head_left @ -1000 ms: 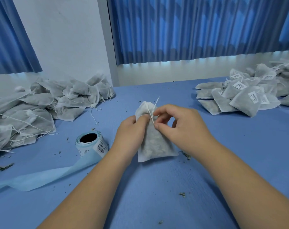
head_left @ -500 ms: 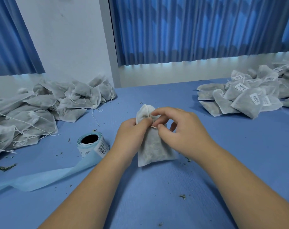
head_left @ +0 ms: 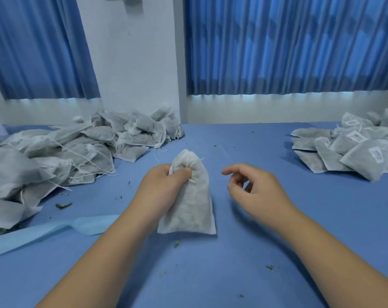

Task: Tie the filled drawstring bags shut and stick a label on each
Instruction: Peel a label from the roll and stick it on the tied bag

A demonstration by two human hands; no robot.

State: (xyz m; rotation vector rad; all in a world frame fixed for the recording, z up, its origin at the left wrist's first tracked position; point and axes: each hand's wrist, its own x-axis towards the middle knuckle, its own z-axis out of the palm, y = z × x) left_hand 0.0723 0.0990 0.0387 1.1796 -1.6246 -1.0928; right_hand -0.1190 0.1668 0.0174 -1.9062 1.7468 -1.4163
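A white drawstring bag (head_left: 192, 203) filled with dark herbs stands on the blue table (head_left: 255, 252) at the centre, its neck cinched tight. My left hand (head_left: 164, 190) grips the bag just below the neck. My right hand (head_left: 253, 190) hovers a little to the right of the bag, fingers loosely curled and apart, holding nothing. A light blue backing strip (head_left: 55, 232) trails across the table at the left; the label roll itself is hidden behind my left forearm.
A pile of unlabelled bags (head_left: 66, 156) with loose strings covers the left side. A pile of labelled bags (head_left: 355, 150) lies at the far right. Blue curtains (head_left: 288, 45) and a white wall stand behind. Green herb crumbs dot the table.
My right hand has let go of the string and moved away to the right. My left hand now holds the bag alone. The view has tilted up, hiding the label roll.
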